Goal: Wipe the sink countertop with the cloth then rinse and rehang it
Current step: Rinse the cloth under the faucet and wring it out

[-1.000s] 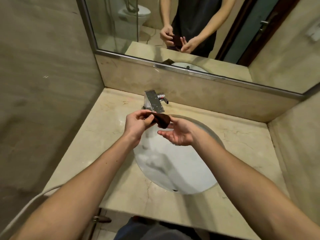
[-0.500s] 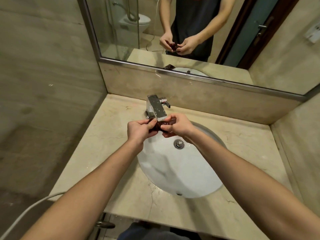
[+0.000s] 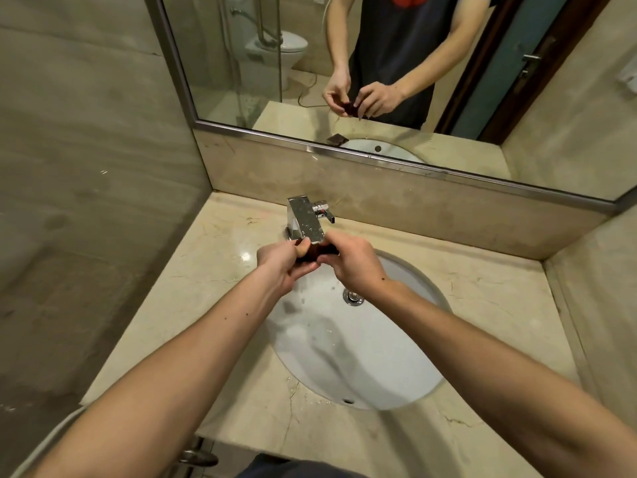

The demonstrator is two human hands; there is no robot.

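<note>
A person stands at a sink and holds a small dark brown cloth (image 3: 320, 253) with both hands. The cloth is right under the tip of the shiny metal tap (image 3: 305, 220), above the back edge of the white sink bowl (image 3: 362, 360). It is all bunched up, and most of it is hidden by fingers. The part that shows runs sideways, from one hand across to the other. Its ends cannot be seen, so which way it points cannot be told. The left hand (image 3: 281, 267) has its fingers curled under the cloth and its thumb pressed on top. The right hand (image 3: 355, 267) is curled too, and it pinches the other side of the cloth with its fingertips. The two hands are close together and almost touch. The round metal drain (image 3: 353, 297) sits in the bowl just in front of the right hand. The tan stone countertop (image 3: 213, 270) goes all around the bowl. The mirror (image 3: 448, 108) on the back wall shows the same two hands with the dark cloth pinched between them.
</note>
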